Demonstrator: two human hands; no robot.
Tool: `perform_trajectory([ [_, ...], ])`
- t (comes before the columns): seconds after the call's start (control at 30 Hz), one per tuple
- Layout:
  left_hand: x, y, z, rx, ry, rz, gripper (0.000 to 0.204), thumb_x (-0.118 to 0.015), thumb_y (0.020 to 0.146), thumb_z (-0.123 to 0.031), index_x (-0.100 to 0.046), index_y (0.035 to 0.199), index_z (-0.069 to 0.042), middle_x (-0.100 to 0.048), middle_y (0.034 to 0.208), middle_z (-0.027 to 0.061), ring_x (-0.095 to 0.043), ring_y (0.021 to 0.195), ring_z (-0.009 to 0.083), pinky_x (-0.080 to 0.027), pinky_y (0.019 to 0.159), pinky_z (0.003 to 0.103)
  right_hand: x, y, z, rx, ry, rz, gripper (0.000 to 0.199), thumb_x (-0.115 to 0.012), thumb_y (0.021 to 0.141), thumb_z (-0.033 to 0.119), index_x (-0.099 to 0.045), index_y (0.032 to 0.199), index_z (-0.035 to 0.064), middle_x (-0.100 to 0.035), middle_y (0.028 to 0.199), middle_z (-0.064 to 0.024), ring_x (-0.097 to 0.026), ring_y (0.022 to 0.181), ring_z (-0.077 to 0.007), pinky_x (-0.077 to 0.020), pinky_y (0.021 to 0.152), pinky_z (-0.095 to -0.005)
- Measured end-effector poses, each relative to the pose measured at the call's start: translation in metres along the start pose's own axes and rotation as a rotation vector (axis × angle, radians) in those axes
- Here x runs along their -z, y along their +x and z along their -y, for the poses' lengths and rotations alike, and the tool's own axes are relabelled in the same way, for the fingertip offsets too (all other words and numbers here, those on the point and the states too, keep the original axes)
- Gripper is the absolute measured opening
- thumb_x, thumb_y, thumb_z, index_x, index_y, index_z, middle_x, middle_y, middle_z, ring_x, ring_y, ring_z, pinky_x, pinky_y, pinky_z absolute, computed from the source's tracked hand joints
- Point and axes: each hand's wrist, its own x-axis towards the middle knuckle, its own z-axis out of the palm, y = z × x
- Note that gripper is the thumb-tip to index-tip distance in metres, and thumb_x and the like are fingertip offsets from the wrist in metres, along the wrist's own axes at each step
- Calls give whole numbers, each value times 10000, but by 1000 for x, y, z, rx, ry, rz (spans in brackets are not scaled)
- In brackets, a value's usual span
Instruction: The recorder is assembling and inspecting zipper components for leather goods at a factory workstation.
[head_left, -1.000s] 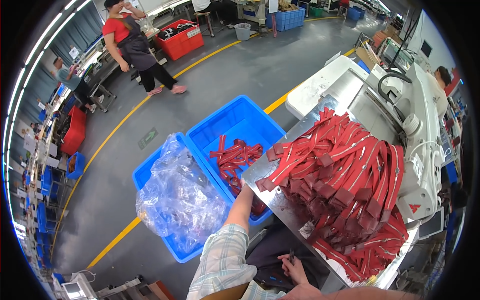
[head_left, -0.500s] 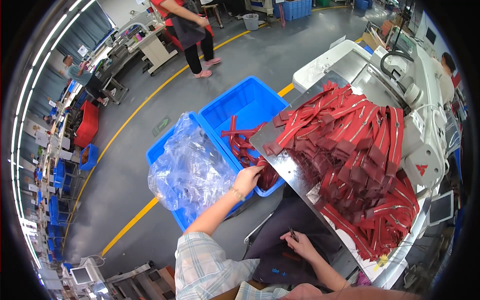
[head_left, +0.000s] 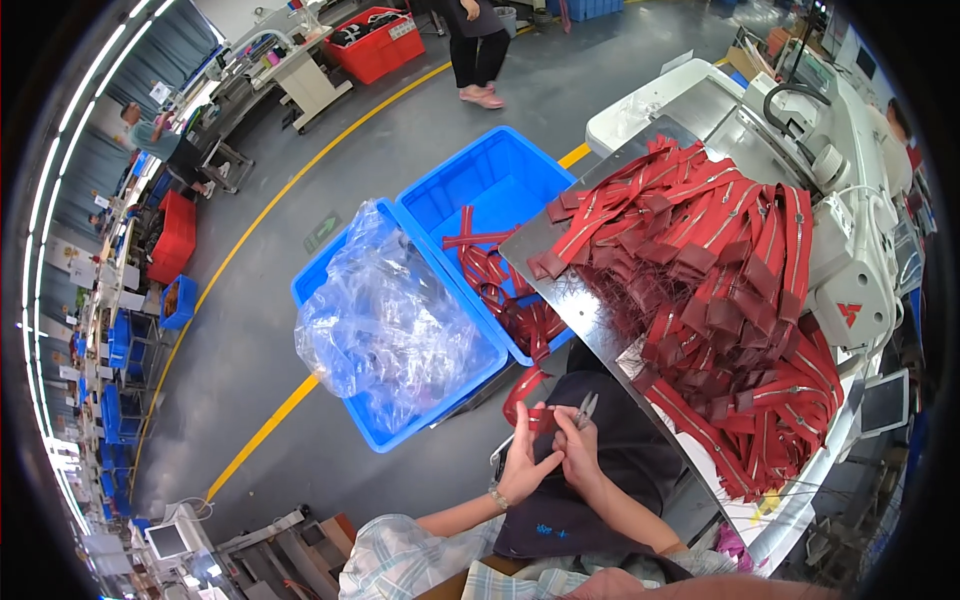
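Observation:
In front of my lap, my left hand pinches the end of a red zipper, whose tape trails back to the blue bin. Close beside it, my right hand grips small metal thread snips, blades pointing away from me; its fingertips are at the zipper end too. More red zippers lie loosely in the near part of the blue bin. To my right, a big heap of red zippers with dark red end tabs covers the metal table.
A second blue bin on the left holds crumpled clear plastic bags. A white sewing machine stands behind the heap. Across the yellow floor line, a person stands near a red bin.
My left hand has come back from the bin toward my lap, drawing a zipper with it. My right hand has lifted the snips to meet it. The person beyond has moved right.

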Motion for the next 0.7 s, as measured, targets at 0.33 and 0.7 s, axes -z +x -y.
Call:
perform_trajectory([
  [0.33, 17, -14, 18, -242, 770, 171, 922, -645, 704, -13, -24, 1382, 49, -190, 1410, 233, -246, 1300, 324, -234, 1034, 363, 9, 12, 6, -304, 171, 110, 258, -562, 859, 250, -538, 999, 35, -630, 918, -53, -272, 382, -18, -238, 367, -187],
  [0.7, 7, 12, 3, -849, 395, -121, 902, -632, 653, 47, -111, 1382, -64, -268, 1335, 219, -318, 1238, 344, -254, 1000, 478, 15, 25, -11, -284, 477, 153, 160, -516, 896, 235, -585, 861, 95, -581, 737, 13, -253, 357, -50, -219, 399, -213],
])
